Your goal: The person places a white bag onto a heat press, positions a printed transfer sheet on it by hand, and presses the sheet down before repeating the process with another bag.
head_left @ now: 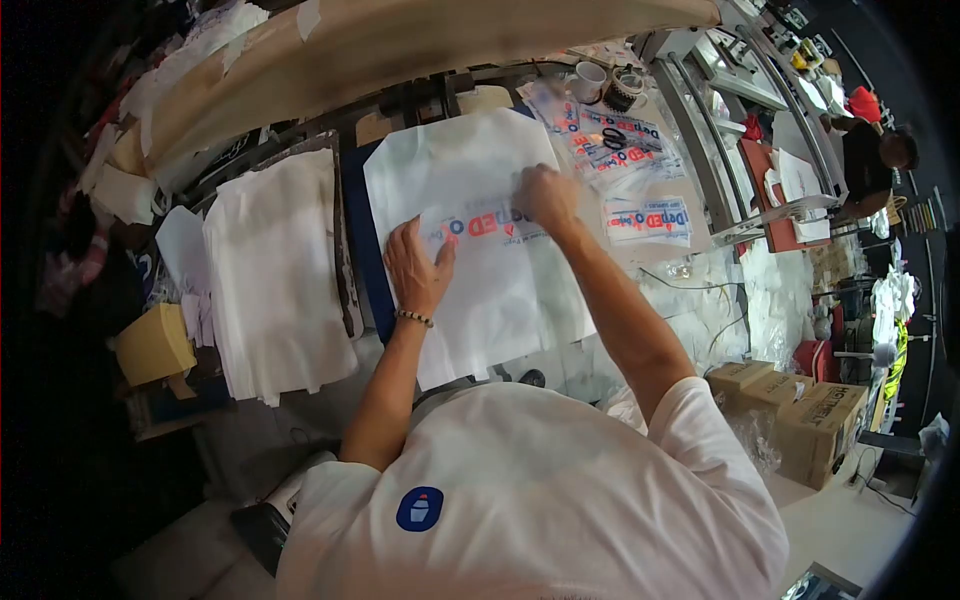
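A white fabric piece lies spread on a dark blue press pad. On it sits a clear transfer film with a red and blue logo. My left hand lies flat on the film's left end, fingers apart, a bead bracelet on the wrist. At the film's right end my right hand pinches or presses its upper corner with fingers curled.
A stack of white fabric lies left of the pad. More printed logo films, scissors, a cup and a tape roll lie to the right. Cardboard boxes stand lower right. Another person works far right.
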A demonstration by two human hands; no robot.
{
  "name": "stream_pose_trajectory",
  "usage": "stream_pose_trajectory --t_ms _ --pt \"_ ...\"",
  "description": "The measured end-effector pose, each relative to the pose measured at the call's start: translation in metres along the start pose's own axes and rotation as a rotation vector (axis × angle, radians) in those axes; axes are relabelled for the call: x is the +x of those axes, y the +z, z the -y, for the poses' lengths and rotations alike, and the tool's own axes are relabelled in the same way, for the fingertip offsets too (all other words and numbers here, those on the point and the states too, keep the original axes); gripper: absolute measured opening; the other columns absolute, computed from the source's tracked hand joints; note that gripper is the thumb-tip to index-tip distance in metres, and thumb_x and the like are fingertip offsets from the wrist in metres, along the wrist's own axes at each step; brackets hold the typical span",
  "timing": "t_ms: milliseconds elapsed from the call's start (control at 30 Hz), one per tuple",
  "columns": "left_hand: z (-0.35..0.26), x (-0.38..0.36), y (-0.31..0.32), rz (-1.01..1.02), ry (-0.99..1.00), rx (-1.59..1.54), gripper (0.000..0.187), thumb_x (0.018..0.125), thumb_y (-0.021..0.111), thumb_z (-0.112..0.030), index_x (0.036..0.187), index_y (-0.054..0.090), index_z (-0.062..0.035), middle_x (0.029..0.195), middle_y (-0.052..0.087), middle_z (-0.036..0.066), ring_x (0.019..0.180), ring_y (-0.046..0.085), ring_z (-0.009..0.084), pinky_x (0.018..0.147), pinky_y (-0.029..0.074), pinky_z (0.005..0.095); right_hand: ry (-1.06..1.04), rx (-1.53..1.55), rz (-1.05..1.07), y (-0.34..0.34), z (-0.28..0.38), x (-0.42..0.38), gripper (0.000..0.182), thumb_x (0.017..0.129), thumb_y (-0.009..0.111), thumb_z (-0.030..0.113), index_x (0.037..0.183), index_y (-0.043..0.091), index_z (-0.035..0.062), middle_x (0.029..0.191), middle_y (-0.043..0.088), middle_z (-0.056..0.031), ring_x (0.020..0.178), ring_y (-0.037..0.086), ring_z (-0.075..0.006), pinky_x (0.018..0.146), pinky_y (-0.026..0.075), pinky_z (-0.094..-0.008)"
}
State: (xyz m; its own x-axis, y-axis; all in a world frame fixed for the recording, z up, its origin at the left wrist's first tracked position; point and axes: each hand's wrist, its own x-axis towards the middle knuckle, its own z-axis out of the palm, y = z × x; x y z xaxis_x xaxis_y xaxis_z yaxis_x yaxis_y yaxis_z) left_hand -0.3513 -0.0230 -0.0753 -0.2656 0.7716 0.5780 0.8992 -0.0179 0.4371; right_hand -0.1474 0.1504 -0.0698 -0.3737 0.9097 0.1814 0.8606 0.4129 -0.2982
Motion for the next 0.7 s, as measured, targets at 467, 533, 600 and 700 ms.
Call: stream_pose_trajectory --t_ms 467,533,600,700 --pt "0.015 0.002 0.005 -0.051 -0.085 -0.177 0.053 0.082 0.078 -0.017 0.126 0.055 0.0009 0.113 0.060 0.020 0.105 0.058 0.0360 0.094 0.045 0.0484 0.011 -0.008 -0.032 -0.035 -0.029 -0.011 0.033 0.074 0.079 0.033 0.097 0.071 0.0115 0.092 0.067 -0.0132 0.088 0.069 -0.0344 0.075 0.055 -0.0461" --pt "0.021 0.006 0.005 -0.002 -0.202 -0.269 0.031 0.082 0.075 -0.012 0.109 0.064 -0.0026 0.100 0.062 0.016 0.093 0.059 0.0327 0.085 0.047 0.0470 0.084 0.118 -0.074 -0.043 -0.058 -0.025 0.033 0.077 0.078 0.034 0.097 0.070 0.0080 0.091 0.067 -0.0150 0.083 0.069 -0.0331 0.073 0.055 -0.0446" --pt "0.008 0.015 -0.001 -0.017 -0.200 -0.245 0.021 0.082 0.074 -0.010 0.100 0.065 -0.0040 0.094 0.061 0.013 0.088 0.059 0.0318 0.081 0.047 0.0459 0.161 0.249 -0.101 -0.034 -0.073 -0.049 0.035 0.081 0.077 0.035 0.097 0.069 0.0045 0.090 0.067 -0.0168 0.079 0.068 -0.0319 0.071 0.055 -0.0430" --pt "-0.045 0.018 -0.010 0.020 0.215 -0.330 0.007 0.080 0.069 -0.004 0.077 0.063 -0.0069 0.075 0.056 0.010 0.075 0.058 0.0322 0.067 0.047 0.0432 0.322 0.432 -0.120 -0.025 -0.076 -0.084 0.045 0.083 0.077 0.040 0.107 0.068 0.0028 0.092 0.070 -0.0195 0.084 0.069 -0.0301 0.074 0.054 -0.0426"
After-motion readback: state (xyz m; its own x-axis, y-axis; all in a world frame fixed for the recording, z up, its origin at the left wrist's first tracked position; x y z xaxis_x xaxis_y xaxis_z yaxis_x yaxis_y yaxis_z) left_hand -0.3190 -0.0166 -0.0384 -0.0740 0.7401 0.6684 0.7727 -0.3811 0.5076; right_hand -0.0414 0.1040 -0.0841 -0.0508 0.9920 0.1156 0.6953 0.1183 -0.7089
